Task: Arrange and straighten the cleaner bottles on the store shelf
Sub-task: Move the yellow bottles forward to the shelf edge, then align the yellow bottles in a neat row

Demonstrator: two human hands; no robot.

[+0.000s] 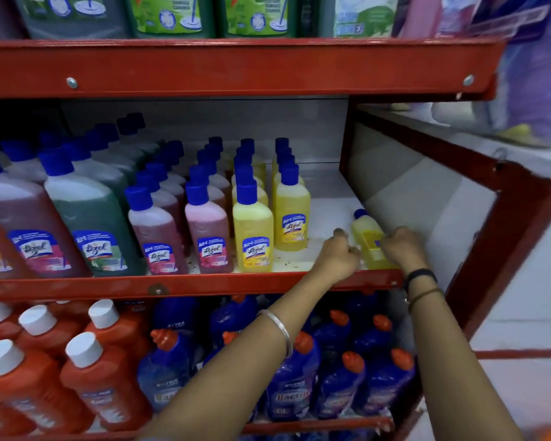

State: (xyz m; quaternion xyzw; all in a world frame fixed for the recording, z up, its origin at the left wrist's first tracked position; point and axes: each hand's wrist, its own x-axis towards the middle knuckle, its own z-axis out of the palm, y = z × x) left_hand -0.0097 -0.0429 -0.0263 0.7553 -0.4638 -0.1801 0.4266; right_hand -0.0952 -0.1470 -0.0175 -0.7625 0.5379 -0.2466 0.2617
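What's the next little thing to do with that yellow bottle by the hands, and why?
Probably stand the yellow bottle upright and slide it left beside the yellow rows. It leans back, apart from them, with the left hand and right hand either side.

Both arms outstretched forward, left hand [339, 257] curled loosely, right hand [403, 245] curled, knuckles up

Small yellow cleaner bottle [368, 238]: blue cap, yellow label, leaning back toward the right side panel at the right front corner of the middle shelf [328, 214]. Yellow cleaner bottles [269, 218]: blue caps, upright, two files running front to back, right of centre. Pink, maroon and green cleaner bottles [153, 224]: upright files toward the left end.
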